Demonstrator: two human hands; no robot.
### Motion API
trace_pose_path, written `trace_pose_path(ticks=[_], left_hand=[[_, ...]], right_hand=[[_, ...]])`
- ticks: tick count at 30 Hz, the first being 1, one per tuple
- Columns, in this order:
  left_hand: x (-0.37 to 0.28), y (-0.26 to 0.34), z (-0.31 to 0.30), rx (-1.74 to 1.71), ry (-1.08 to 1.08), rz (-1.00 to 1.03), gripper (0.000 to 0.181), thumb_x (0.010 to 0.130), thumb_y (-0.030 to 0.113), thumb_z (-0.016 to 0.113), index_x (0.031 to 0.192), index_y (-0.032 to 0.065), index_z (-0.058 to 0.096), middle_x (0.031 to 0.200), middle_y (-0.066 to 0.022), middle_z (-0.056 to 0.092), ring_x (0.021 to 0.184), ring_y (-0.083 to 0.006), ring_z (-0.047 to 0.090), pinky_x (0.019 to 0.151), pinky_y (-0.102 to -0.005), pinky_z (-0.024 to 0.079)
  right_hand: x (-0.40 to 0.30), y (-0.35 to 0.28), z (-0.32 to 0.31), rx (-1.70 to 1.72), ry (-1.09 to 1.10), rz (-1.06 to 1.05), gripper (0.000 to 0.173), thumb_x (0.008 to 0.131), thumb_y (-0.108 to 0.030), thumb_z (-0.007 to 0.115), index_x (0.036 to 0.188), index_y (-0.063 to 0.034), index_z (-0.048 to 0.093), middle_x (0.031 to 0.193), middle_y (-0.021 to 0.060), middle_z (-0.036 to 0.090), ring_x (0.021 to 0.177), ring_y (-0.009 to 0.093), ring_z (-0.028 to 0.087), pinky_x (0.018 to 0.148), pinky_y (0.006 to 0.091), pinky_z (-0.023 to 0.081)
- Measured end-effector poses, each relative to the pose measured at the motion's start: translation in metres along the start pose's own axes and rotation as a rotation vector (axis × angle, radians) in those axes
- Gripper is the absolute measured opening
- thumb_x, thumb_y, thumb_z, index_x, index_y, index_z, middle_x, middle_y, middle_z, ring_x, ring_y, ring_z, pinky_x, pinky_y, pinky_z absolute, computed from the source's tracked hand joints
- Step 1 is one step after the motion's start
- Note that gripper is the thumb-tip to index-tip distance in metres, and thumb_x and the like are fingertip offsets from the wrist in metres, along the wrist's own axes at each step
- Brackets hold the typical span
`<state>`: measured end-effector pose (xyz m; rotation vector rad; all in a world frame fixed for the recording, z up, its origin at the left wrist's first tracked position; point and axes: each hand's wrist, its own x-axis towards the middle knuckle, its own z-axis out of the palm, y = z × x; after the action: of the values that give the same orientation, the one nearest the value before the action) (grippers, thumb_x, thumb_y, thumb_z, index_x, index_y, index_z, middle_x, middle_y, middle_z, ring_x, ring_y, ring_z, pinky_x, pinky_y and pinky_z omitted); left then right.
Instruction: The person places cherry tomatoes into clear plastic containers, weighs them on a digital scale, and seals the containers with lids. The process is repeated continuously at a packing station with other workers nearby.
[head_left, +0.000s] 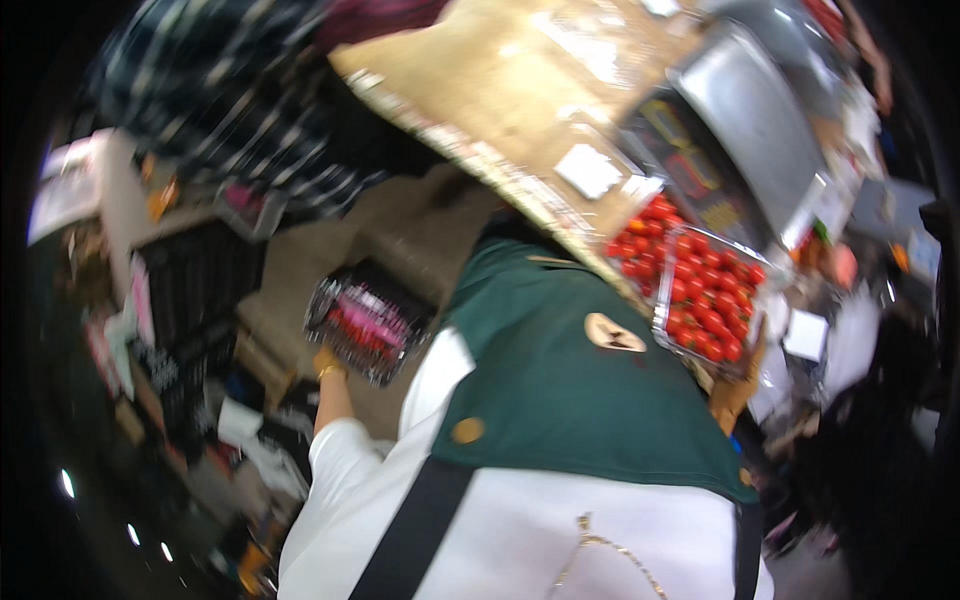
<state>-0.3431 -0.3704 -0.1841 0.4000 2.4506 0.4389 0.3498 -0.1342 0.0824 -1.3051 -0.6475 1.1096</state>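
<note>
My left hand (330, 361), out to the side at about hip height, grips the edge of a clear plastic pack (369, 321) with red contents and a pink label. Blur hides just what the contents are. On the other side, my right hand (735, 397) holds a clear plastic tray of cherry tomatoes (709, 296) by its outer side, at the table's edge. More cherry tomatoes (645, 244) lie directly beside that tray, on the tabletop side. My right fingers are partly hidden by the tray.
A weighing scale (750, 127) with a metal pan stands on the tan-topped table (480, 82). A white card (589, 171) lies near it. Someone in a plaid shirt (225, 97) stands close at upper left. Black crates (199, 277) are stacked at left.
</note>
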Motion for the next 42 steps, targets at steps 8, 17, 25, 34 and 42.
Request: trace_pose_path(ticks=[8,17,25,34,42], left_hand=[[-0.171,0.435,0.117,-0.298,-0.521,0.988,0.023,0.086,0.0,0.049,0.107,-0.0017,0.058,0.102,-0.0123,0.061,0.092,-0.0186,0.059,0.083,-0.0277,0.045],[-0.237,0.543,0.271,0.654,-0.574,2.063,0.024,0.076,0.011,0.057,0.101,0.0092,0.058,0.093,-0.0097,0.058,0.091,-0.0283,0.053,0.079,-0.0381,0.04],[-0.254,0.558,0.294,0.461,-0.864,2.09,0.036,0.079,0.022,0.057,0.111,0.0078,0.054,0.113,-0.0124,0.054,0.107,-0.0299,0.048,0.095,-0.0416,0.034],[-0.286,0.528,0.301,0.423,-1.148,2.099,0.055,0.082,0.022,0.055,0.133,0.0116,0.037,0.133,-0.023,0.036,0.12,-0.0376,0.039,0.099,-0.0433,0.033],[-0.23,0.551,0.278,0.682,-0.632,2.223,0.036,0.084,0.024,0.05,0.12,0.0157,0.052,0.132,-0.0102,0.044,0.128,-0.0236,0.034,0.105,-0.0471,0.017]], right_hand=[[-0.018,0.007,-0.001,0.115,0.223,-0.004,0.054,0.092,-0.03,0.042,0.138,-0.005,0.026,0.136,0.0166,0.035,0.121,0.026,0.043,0.098,0.0376,0.039],[-0.036,0.017,0.019,-0.003,0.571,0.063,0.047,0.095,-0.032,0.037,0.134,-0.0057,0.037,0.135,0.0104,0.037,0.123,0.022,0.039,0.102,0.0365,0.033],[-0.037,0.023,0.026,-0.015,0.691,0.035,0.045,0.097,-0.029,0.034,0.132,-0.0017,0.039,0.131,0.0127,0.042,0.119,0.02,0.042,0.101,0.0334,0.034],[-0.016,-0.004,0.047,-0.356,0.645,0.087,0.043,0.097,-0.029,0.032,0.13,-0.0022,0.042,0.133,0.0098,0.042,0.122,0.02,0.04,0.102,0.0308,0.031],[0.0,-0.024,0.066,-0.263,0.641,0.069,0.039,0.096,-0.025,0.038,0.125,-0.001,0.048,0.128,0.0078,0.047,0.118,0.018,0.042,0.101,0.0284,0.03]])
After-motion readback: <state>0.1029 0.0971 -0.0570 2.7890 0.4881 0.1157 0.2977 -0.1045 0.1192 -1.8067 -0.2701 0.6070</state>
